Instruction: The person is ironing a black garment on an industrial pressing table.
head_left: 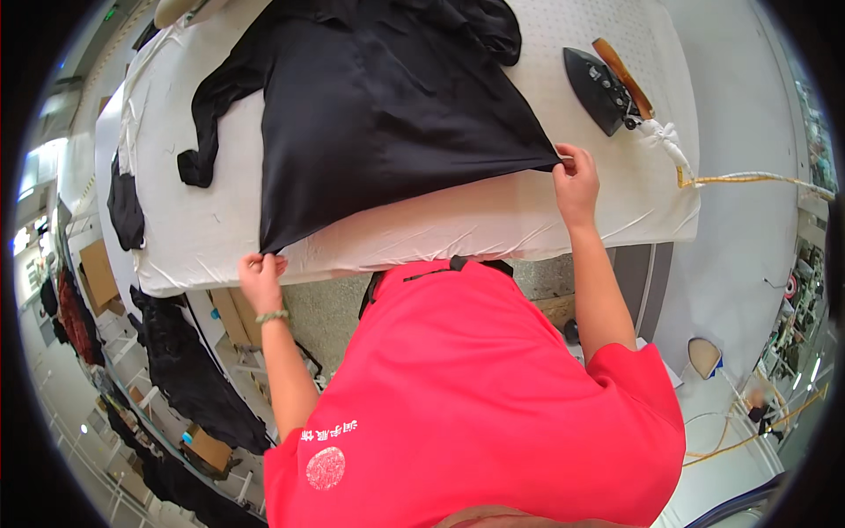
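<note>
A black, satiny long-sleeved garment point(378, 114) lies spread over a white-covered ironing table point(493, 216), its hem toward me. My left hand point(261, 280) pinches the hem's left corner at the table's near edge. The right corner is pinched between the fingers of my right hand point(576, 183), farther up the table. Between both hands the hem runs taut in a shallow curve. One sleeve bends out to the left; the other is bunched at the upper right. Past my right hand, an iron point(603, 91) with a wooden handle rests on the cover.
A yellowish-white hose or cord point(748, 178) runs from the iron off to the right. A small black cloth piece point(126, 207) hangs over the table's left edge. Black garments point(189, 370) hang at the left, near cardboard boxes point(99, 271).
</note>
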The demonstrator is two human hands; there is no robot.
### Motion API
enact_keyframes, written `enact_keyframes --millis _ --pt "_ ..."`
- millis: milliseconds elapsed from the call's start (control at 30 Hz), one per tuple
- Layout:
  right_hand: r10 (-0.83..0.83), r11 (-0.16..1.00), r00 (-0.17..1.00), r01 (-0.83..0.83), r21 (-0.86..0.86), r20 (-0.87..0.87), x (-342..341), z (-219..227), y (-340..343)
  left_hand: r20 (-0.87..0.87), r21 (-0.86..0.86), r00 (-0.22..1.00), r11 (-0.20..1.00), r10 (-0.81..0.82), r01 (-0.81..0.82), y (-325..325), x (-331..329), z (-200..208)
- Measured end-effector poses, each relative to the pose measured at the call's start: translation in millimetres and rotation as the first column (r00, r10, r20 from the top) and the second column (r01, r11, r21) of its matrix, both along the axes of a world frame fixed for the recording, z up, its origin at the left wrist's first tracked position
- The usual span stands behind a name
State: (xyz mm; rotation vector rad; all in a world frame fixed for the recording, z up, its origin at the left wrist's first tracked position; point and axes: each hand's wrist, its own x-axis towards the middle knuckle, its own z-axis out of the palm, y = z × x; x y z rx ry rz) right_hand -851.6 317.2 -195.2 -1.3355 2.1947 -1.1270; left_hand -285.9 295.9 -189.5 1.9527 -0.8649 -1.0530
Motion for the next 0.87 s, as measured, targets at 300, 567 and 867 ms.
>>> enact_keyframes --millis 300,567,867 --pt "0.029 0.990 1.000 -0.029 0.138 0.007 -3.7 -35.0 7.9 0.548 0.159 0.826 0.986 -0.135 0.056 -4.3 -7.1 -31.0" --pt "0.034 0.994 0.989 -0.049 0.098 0.144 -14.0 -31.4 -8.4 0.235 -0.059 0.971 0.997 -0.037 0.052 -19.9 -3.8 -8.9" --pt "0.158 0.949 0.820 0.029 -0.314 0.551 -38.0 132.3 -67.2 -0.178 -0.505 0.983 0.861 -0.039 -0.057 -83.9 27.8 172.5"
